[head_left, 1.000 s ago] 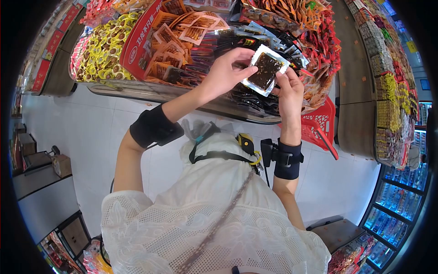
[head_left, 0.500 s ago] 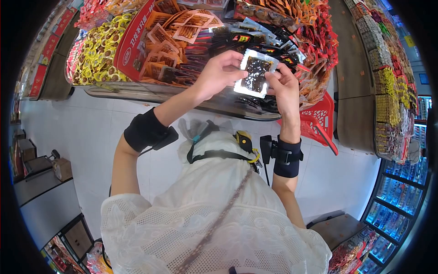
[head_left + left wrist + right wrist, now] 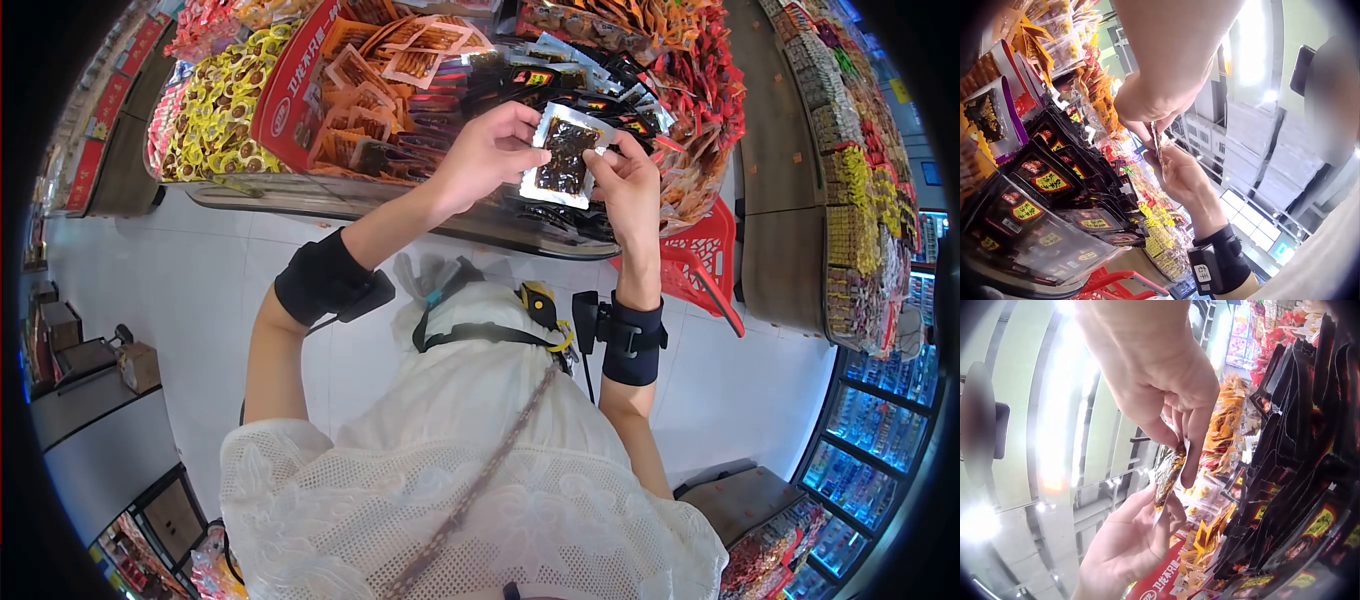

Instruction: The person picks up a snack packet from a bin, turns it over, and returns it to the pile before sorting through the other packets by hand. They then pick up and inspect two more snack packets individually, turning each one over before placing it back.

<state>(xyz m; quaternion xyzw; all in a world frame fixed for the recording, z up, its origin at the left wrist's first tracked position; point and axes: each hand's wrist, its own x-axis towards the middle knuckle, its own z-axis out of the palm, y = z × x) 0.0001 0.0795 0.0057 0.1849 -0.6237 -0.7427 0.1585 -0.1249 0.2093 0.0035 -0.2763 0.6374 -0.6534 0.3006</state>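
Observation:
Both hands hold up a small clear-windowed snack packet [image 3: 560, 178] with silvery edges and dark, glossy food inside. My left hand [image 3: 487, 158] pinches its left side, thumb on the front face. On the opposite side, my right hand [image 3: 630, 192] pinches it between thumb and fingers. From the right wrist, the packet [image 3: 1168, 475] appears at a slant between the two hands, with seasoning bits showing through the film. It is nearly edge-on in the left wrist view. Black snack packets [image 3: 1047, 181] stand in rows in the bin close beneath the hands.
Orange packets [image 3: 365, 100] and yellow-wrapped snacks [image 3: 225, 115] fill the display, split by a red sign board [image 3: 290, 95]. A red shopping basket [image 3: 705, 255] sits by the display's right end. Stocked shelves [image 3: 850, 190] line the right side.
The packet has turned from a diagonal tilt to more nearly upright and shifted slightly left. Bright glare on its face half a second ago has lessened. Both hands keep their pinch.

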